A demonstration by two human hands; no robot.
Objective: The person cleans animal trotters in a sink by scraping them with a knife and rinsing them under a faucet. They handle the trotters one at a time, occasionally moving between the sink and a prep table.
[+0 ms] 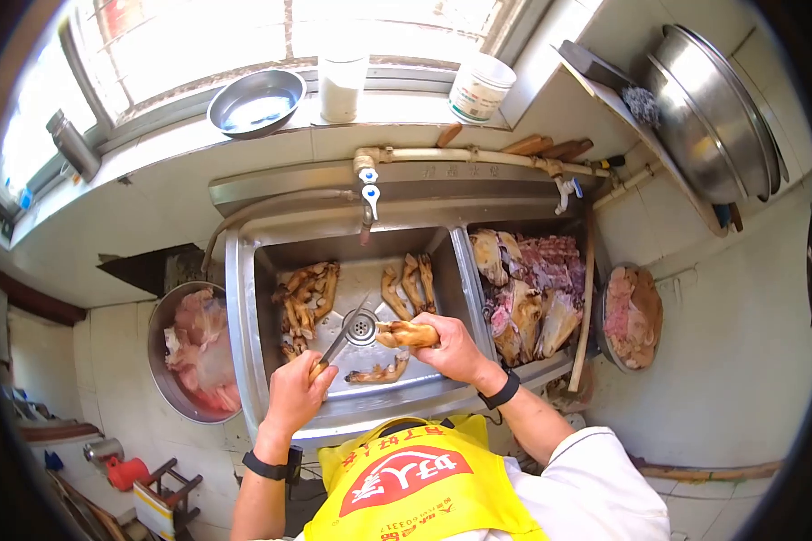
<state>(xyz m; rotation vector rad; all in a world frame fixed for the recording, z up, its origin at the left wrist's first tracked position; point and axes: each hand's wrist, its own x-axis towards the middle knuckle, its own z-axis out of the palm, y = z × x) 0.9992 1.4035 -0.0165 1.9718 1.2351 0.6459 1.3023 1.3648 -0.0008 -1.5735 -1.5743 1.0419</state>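
Observation:
My left hand (298,393) is closed around the handle of a knife (340,335), whose narrow blade points up and away over the left basin of the steel sink (242,311). In my right hand (454,350) I grip a yellowish-brown animal trotter (401,334) just right of the drain (361,326). The blade and the held trotter are apart. Another trotter (377,371) lies on the basin floor near the front. A pile of trotters (309,298) rests along the left wall, and several more (412,284) lie at the back right.
The right basin holds animal heads (521,316) and red meat (559,266). A wooden stick (583,334) leans along its right edge. Bowls of meat (200,347) and of a pinkish piece (632,316) flank the sink. Taps (370,194) stand behind; steel basins (708,113) are at upper right.

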